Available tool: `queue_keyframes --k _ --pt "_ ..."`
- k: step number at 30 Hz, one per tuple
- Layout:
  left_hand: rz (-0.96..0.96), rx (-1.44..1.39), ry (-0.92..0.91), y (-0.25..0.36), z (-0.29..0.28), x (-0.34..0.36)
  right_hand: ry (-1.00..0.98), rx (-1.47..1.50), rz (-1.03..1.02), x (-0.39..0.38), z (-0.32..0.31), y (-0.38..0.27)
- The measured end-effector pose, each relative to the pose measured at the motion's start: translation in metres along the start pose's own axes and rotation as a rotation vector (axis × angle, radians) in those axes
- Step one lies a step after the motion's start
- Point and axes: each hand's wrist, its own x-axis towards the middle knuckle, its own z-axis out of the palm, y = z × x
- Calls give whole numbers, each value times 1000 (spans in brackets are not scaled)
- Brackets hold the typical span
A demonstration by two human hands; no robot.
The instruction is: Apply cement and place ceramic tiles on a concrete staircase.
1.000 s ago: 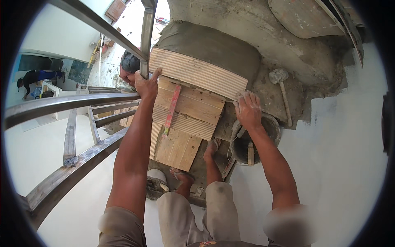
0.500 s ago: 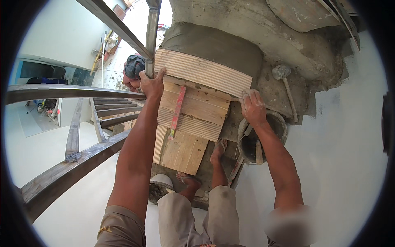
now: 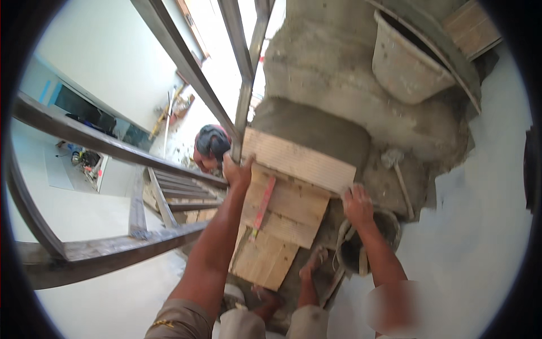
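Observation:
I look down a staircase with tiled steps. My left hand (image 3: pixel 237 172) grips the left end of a ribbed beige tile (image 3: pixel 297 160) that stands on edge against a step, close to a metal railing post (image 3: pixel 241 121). My right hand (image 3: pixel 358 206) holds the tile's lower right end. Wet grey mortar (image 3: pixel 316 127) covers the step behind the tile. A red spirit level (image 3: pixel 263 207) lies on the tiled step (image 3: pixel 285 212) just below. My bare feet (image 3: pixel 311 265) stand on lower steps.
A black bucket (image 3: pixel 361 248) with a trowel sits under my right wrist, and a mallet (image 3: pixel 398 175) lies on the mortar. A large grey tub (image 3: pixel 406 59) stands higher up. Metal railings (image 3: pixel 113 248) run along the left. Another person's head (image 3: pixel 212 144) shows below.
The view has tilted upward, bringing the grey tub and upper steps into sight. Both hands stay on the tile's ends, and the person below has come more into view.

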Motion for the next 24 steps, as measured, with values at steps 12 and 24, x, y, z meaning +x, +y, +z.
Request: queue_keyframes --k 12,24 --pt "5 -194 23 -9 -8 3 42 246 -265 20 -12 27" --pt "-80 -197 -71 -2 -7 9 40 335 -322 21 -4 42"
